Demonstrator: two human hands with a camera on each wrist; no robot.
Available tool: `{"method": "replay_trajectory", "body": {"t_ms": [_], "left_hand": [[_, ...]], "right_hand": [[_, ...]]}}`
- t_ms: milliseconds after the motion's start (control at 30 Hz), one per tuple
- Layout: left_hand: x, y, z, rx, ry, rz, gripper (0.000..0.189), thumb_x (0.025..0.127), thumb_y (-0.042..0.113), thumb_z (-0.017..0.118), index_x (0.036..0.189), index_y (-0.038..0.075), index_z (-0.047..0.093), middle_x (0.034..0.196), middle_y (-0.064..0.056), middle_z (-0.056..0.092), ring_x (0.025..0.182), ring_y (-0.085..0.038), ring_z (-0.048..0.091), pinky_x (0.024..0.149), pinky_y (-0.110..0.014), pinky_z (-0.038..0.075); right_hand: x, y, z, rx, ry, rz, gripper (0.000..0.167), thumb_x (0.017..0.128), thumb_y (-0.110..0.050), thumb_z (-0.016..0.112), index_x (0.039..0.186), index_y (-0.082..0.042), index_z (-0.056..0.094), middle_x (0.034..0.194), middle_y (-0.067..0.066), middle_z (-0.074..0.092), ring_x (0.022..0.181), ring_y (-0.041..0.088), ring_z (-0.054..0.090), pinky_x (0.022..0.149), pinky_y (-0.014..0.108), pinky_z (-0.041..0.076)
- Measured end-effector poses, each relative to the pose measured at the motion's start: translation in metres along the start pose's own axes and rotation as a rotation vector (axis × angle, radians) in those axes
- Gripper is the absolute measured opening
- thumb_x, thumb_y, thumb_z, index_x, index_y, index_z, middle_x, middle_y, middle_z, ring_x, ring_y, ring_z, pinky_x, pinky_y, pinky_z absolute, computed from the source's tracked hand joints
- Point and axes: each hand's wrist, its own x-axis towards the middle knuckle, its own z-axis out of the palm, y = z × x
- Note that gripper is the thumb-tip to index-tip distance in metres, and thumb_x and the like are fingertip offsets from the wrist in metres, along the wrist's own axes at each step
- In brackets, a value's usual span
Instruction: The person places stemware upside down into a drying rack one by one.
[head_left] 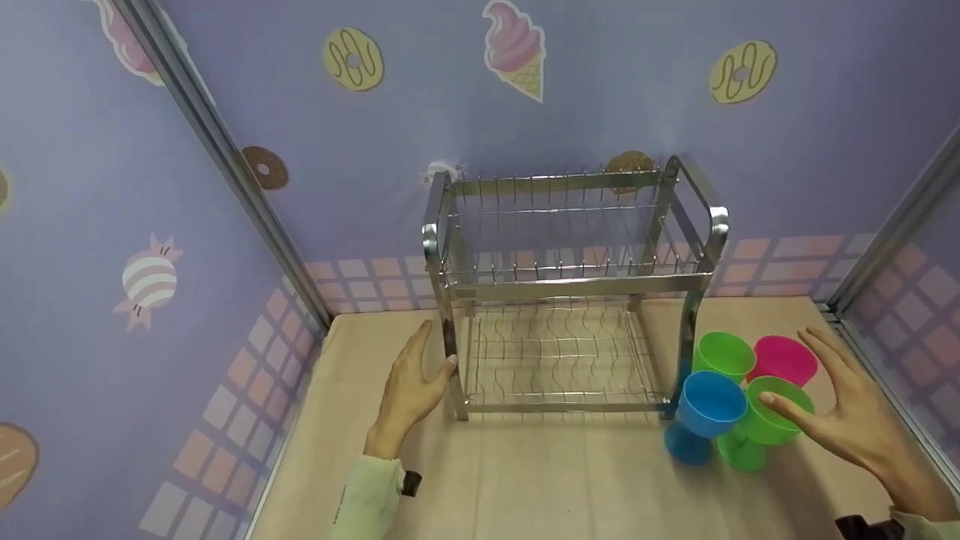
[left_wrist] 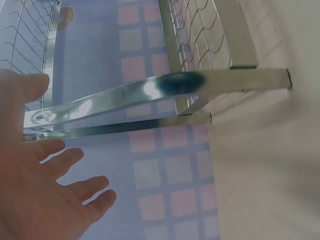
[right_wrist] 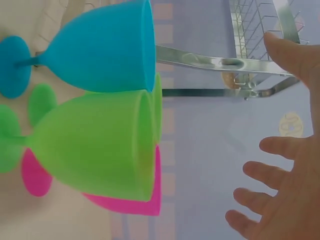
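A two-tier metal dish rack (head_left: 577,285) stands on the table against the back wall. My left hand (head_left: 409,390) is beside its left front post, fingers spread; in the left wrist view the left hand (left_wrist: 45,185) holds nothing. Whether its thumb touches the post I cannot tell. Right of the rack stand a blue goblet (head_left: 712,405), a front green goblet (head_left: 776,416), a rear green goblet (head_left: 724,352) and a pink goblet (head_left: 784,360), all upright and close together. Over their right side hovers my right hand (head_left: 862,412), fingers extended, gripping nothing.
The beige table (head_left: 525,480) runs in front of the rack. Purple patterned panels (head_left: 585,112) enclose the back and sides, with metal posts (head_left: 225,165) at the corners. The rack's upper tier (head_left: 570,285) has wire dividers, and its lower shelf (head_left: 559,352) is wavy wire.
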Motion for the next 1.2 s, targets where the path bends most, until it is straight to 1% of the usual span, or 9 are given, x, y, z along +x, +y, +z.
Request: {"method": "replay_trajectory", "body": {"t_ms": [200,233,300,367,433,500,700,967,1200], "left_hand": [[0.0,-0.008,0.013,-0.101,-0.002,0.019,0.071,0.105,0.022,0.069,0.163,-0.003,0.036,0.167,-0.026,0.04,0.152,-0.049,0.042,0.127,-0.061,0.036],[0.0,-0.009,0.015,-0.115,-0.001,0.023,0.07,0.105,0.02,0.069,0.162,-0.003,0.036,0.166,-0.026,0.04,0.15,-0.05,0.044,0.126,-0.062,0.038],[0.001,-0.012,0.018,-0.15,-0.002,0.031,0.067,0.106,0.015,0.067,0.162,-0.004,0.036,0.166,-0.027,0.041,0.146,-0.052,0.049,0.122,-0.062,0.043],[0.001,-0.015,0.022,-0.186,0.006,0.042,0.064,0.106,0.009,0.065,0.162,-0.004,0.037,0.165,-0.028,0.041,0.14,-0.054,0.054,0.117,-0.062,0.048],[0.001,-0.017,0.025,-0.215,0.02,0.048,0.062,0.106,0.003,0.064,0.161,-0.004,0.037,0.163,-0.029,0.043,0.135,-0.053,0.059,0.112,-0.058,0.054],[0.001,-0.018,0.027,-0.219,0.047,0.055,0.062,0.104,-0.002,0.064,0.161,-0.005,0.039,0.16,-0.031,0.046,0.127,-0.051,0.065,0.104,-0.053,0.06],[0.0,-0.022,0.033,-0.167,0.13,0.065,0.063,0.099,-0.009,0.068,0.158,-0.003,0.046,0.151,-0.031,0.056,0.104,-0.046,0.077,0.086,-0.045,0.067],[0.001,-0.025,0.038,-0.198,0.143,0.022,0.066,0.097,-0.009,0.07,0.158,0.008,0.052,0.143,-0.027,0.065,0.098,-0.042,0.079,0.08,-0.04,0.068],[0.0,-0.019,0.042,-0.157,0.128,-0.028,0.066,0.098,-0.005,0.072,0.158,0.012,0.052,0.14,-0.024,0.068,0.095,-0.037,0.081,0.081,-0.04,0.069]], "right_hand": [[-0.019,0.01,0.01,0.07,0.096,-0.012,0.109,0.074,-0.019,0.096,0.164,-0.006,0.038,0.164,0.031,0.038,0.151,0.061,0.031,0.119,0.087,0.016],[-0.022,0.012,0.013,0.073,0.116,-0.008,0.109,0.072,-0.017,0.097,0.164,-0.007,0.039,0.163,0.03,0.04,0.151,0.056,0.035,0.127,0.075,0.02],[-0.029,0.017,0.018,0.086,0.158,0.001,0.109,0.07,-0.013,0.098,0.163,-0.007,0.041,0.161,0.028,0.044,0.155,0.033,0.038,0.133,0.045,0.028],[-0.036,0.021,0.023,0.092,0.188,0.02,0.108,0.07,-0.011,0.098,0.162,-0.007,0.042,0.159,0.026,0.047,0.151,0.006,0.038,0.122,0.014,0.03],[-0.042,0.024,0.027,0.103,0.204,0.049,0.107,0.071,-0.009,0.098,0.162,-0.007,0.042,0.157,0.025,0.048,0.139,-0.016,0.035,0.103,-0.004,0.027],[-0.047,0.027,0.032,0.125,0.205,0.076,0.106,0.073,-0.008,0.097,0.162,-0.006,0.04,0.155,0.027,0.048,0.131,-0.025,0.031,0.102,-0.006,0.029],[-0.059,0.034,0.047,0.167,0.215,0.164,0.104,0.075,-0.007,0.097,0.162,-0.008,0.04,0.154,0.024,0.049,0.128,-0.023,0.036,0.1,-0.006,0.034],[-0.068,0.049,0.067,0.224,0.217,0.273,0.107,0.075,-0.005,0.097,0.163,-0.008,0.037,0.157,0.022,0.047,0.129,-0.015,0.043,0.099,-0.004,0.039],[-0.068,0.061,0.084,0.313,0.224,0.387,0.102,0.081,-0.005,0.094,0.163,-0.006,0.034,0.155,0.015,0.045,0.124,-0.009,0.047,0.102,0.0,0.043]]}}
